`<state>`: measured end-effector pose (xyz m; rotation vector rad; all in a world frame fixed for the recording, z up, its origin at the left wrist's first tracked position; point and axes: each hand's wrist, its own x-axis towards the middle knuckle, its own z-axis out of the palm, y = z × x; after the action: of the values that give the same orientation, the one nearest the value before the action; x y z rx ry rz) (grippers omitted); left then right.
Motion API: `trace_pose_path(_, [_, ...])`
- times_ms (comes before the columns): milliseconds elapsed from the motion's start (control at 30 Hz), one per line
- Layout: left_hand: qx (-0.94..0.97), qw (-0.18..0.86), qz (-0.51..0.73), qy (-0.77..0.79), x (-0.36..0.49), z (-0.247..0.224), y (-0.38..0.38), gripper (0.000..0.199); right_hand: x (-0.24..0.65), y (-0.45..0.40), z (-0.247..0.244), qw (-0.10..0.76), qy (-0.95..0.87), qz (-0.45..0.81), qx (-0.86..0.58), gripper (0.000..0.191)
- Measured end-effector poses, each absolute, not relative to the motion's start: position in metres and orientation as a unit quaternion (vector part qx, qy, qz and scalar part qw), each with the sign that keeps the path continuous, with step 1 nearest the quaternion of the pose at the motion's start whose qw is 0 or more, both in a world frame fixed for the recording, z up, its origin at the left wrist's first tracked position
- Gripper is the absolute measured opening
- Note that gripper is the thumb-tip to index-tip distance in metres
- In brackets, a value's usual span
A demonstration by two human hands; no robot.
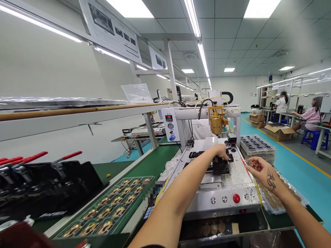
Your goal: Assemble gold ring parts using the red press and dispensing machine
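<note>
Small round pc [248, 162] held up, right of the black block [221, 167]
R hand [261, 173] has thumb + fingers clamped on the pc. L hand [219, 151] is at the block's back right corner; can't tell if it pinches anything. To do it well, I'd say: hold the pc by its rim, go soft w/ L hand so the block won't slip.

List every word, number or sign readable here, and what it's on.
None reads clearly.
Posters: print too small.
Display: lit digits, blurred.
Machine: front lettering too small.
Yellow label: too small.
Green sign: blurred.
White cloth: lettering blurred.
Black surface: white lettering blurred.
</note>
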<state>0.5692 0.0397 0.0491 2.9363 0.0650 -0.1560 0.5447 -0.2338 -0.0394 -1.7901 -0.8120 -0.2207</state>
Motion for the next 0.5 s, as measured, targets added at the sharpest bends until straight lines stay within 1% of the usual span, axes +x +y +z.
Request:
trace_pose_path(133, [0.987,0.158,0.038,0.003,0.543,0.062,0.044,0.02,0.588,-0.18,-0.04,0.516,-0.398,-0.066,-0.755,0.045])
trace_pose_path(300, [0.956,0.249,0.153,-0.018,0.48,0.09,0.062,0.028,0.626,-0.128,-0.032,0.446,-0.464,-0.004,-0.765,0.035])
trace_pose_path(500, [0.926,0.303,0.221,-0.029,0.381,0.099,0.076,0.025,0.648,-0.111,-0.022,0.356,-0.539,0.065,-0.761,0.04])
